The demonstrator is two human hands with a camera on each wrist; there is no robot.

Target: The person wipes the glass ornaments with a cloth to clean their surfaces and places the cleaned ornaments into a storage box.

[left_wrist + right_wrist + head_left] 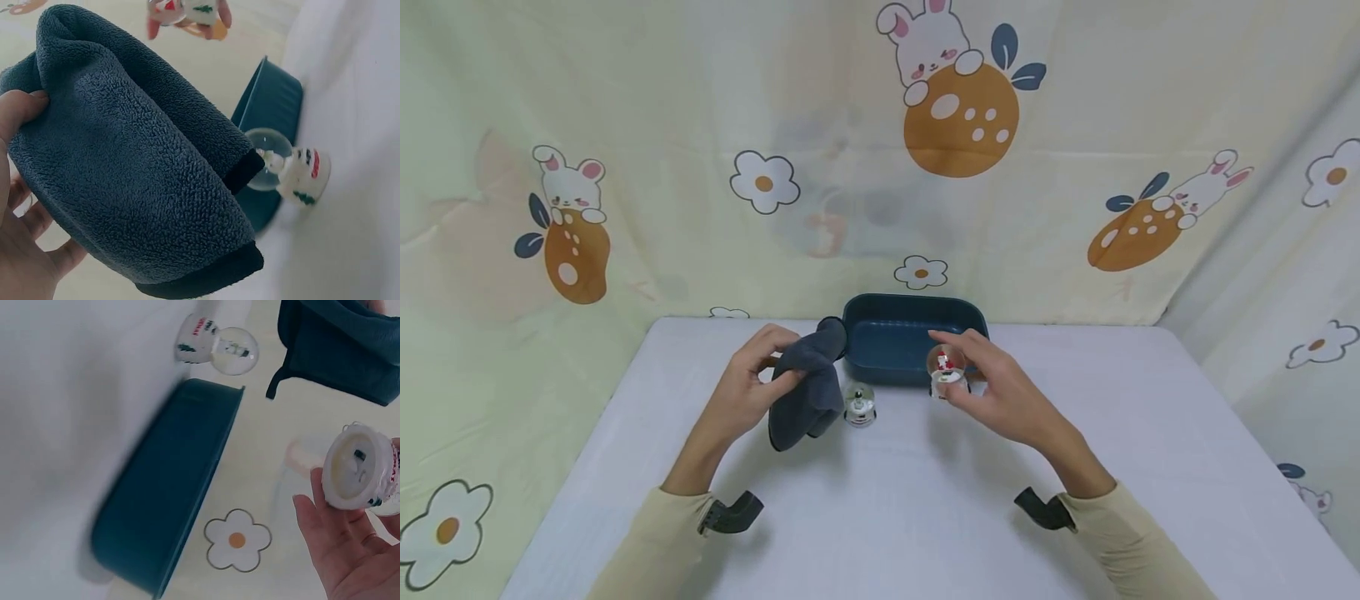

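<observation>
My left hand (pixel 739 402) pinches a dark grey-blue cloth (pixel 811 379) that hangs in folds from the fingers; the left wrist view shows its fluffy pile and black hem. Between thumb and fingers, my right hand (pixel 1011 398) holds a small snow globe (pixel 946 365) with a red-and-white figure inside. In the right wrist view the white base (pixel 357 467) of this globe faces the camera. A second snow globe (pixel 859 406) stands upright on the table between both hands, close to the cloth. Its white base (pixel 306 176) carries red lettering and a green tree.
A dark teal, rounded rectangular bin (pixel 886 372) stands at the back of the table, right behind the standing globe. The white-covered table (pixel 880 517) ends against a curtain (pixel 827 242) printed with rabbits and flowers. A black wrist mount (pixel 733 512) juts from each sleeve.
</observation>
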